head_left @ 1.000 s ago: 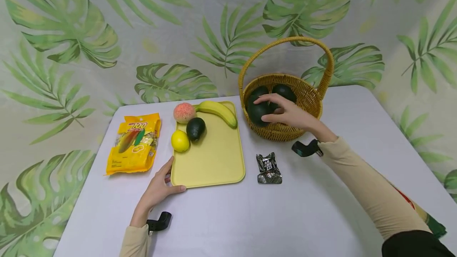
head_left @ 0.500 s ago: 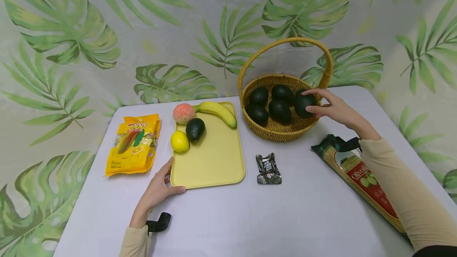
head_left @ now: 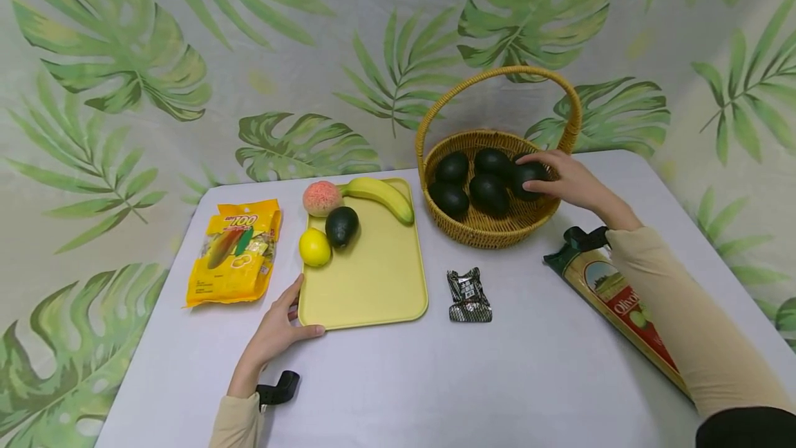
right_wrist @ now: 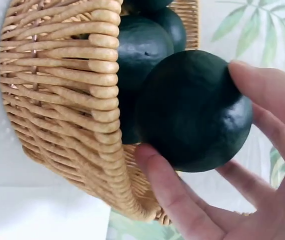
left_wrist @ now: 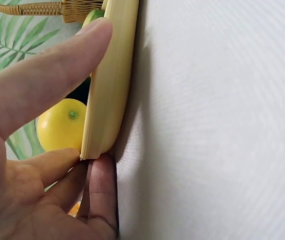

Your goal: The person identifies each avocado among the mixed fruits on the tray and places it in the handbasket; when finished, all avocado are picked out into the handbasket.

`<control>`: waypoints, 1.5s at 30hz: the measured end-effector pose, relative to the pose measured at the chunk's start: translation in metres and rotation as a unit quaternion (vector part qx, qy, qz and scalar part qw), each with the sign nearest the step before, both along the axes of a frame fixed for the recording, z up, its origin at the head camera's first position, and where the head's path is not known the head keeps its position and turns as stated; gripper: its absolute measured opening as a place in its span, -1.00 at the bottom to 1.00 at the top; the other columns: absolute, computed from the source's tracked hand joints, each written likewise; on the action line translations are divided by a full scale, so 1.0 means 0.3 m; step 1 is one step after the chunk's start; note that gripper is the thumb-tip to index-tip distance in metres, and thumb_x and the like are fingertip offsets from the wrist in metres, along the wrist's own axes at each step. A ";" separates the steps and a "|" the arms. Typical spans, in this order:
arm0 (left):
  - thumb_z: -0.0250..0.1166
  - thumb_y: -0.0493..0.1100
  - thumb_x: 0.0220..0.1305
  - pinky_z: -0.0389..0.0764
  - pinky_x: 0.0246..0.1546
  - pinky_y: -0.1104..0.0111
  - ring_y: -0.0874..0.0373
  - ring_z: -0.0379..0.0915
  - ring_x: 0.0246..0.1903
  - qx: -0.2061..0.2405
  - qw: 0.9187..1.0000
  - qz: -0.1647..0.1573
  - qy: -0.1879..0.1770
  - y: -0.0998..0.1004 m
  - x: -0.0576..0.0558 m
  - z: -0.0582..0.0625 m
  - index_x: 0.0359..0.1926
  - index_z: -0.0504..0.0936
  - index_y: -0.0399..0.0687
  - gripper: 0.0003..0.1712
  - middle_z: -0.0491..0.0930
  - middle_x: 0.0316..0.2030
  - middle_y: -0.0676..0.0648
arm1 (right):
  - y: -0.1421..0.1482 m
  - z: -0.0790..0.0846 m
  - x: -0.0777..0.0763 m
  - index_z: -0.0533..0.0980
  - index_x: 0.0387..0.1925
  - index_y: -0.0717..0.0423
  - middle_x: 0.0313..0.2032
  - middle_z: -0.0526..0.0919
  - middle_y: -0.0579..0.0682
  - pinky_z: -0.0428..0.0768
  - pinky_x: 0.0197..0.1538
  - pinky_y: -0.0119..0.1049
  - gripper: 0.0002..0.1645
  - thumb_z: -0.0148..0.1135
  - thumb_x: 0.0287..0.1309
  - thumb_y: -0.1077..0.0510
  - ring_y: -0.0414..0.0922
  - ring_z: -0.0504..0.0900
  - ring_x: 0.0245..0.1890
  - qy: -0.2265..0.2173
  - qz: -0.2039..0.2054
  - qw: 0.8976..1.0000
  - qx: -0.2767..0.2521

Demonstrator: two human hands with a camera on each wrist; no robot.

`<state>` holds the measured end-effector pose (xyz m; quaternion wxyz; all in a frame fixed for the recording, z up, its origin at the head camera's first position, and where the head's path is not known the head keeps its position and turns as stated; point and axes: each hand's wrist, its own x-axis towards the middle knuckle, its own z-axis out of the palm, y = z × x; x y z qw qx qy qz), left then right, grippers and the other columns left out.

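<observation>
My right hand [head_left: 562, 182] holds a dark green avocado [right_wrist: 195, 112] between thumb and fingers, at the right side of the wicker basket [head_left: 491, 237]. Several other avocados [head_left: 488, 193] lie in the basket, and the held one overlaps some of them in the right wrist view. Down at the near left corner of the pale yellow tray [head_left: 367, 296], my left hand [head_left: 273, 327] grips the rim, thumb along the front edge and fingers at the left side. On the tray are a lemon [head_left: 314, 247], another avocado [head_left: 342, 227], a peach [head_left: 322, 198] and a banana [head_left: 379, 198].
A yellow candy bag [head_left: 233, 254] lies left of the tray. A small black wrapped snack [head_left: 469, 296] lies between tray and basket front. At the right, a green and red packet [head_left: 612, 292] is partly under my right forearm. The basket's tall handle [head_left: 497, 71] arches over it.
My right hand has carried the avocado from the left side of the basket to the right side, then shifted slightly left. The packet beneath the forearm came into view. My left hand stays put.
</observation>
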<state>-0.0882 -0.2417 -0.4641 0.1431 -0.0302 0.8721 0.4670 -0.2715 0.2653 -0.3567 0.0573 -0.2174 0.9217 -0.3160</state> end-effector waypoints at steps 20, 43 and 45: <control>0.53 -0.08 -0.02 0.24 0.27 0.01 -0.21 0.12 0.29 0.010 1.000 0.002 0.004 0.005 -0.007 -0.005 0.51 -0.14 -0.09 0.26 -0.09 0.44 -0.30 | -0.110 -0.013 0.022 0.36 0.24 0.28 0.15 0.43 0.34 0.62 -0.20 -0.04 -0.49 0.12 0.35 0.13 0.12 0.62 -0.21 -0.065 -0.016 0.995 -0.073; 0.54 -0.09 -0.03 0.25 0.26 0.02 -0.20 0.13 0.29 0.012 1.000 -0.002 0.007 -0.005 -0.005 -0.010 0.51 -0.14 -0.12 0.27 -0.08 0.44 -0.30 | -0.708 -0.112 0.037 0.26 0.36 0.07 0.26 0.33 0.17 0.56 -0.07 0.06 -0.40 0.12 0.34 0.09 0.18 0.58 -0.08 -0.176 0.139 0.944 -0.243; 0.54 -0.09 -0.03 0.25 0.26 0.02 -0.20 0.13 0.29 0.010 1.000 0.000 0.006 -0.005 -0.004 -0.010 0.51 -0.14 -0.12 0.27 -0.08 0.44 -0.30 | -0.756 -0.127 0.034 0.22 0.38 0.07 0.30 0.28 0.15 0.57 -0.07 0.00 -0.37 0.12 0.34 0.08 0.22 0.56 -0.04 -0.192 0.136 0.942 -0.239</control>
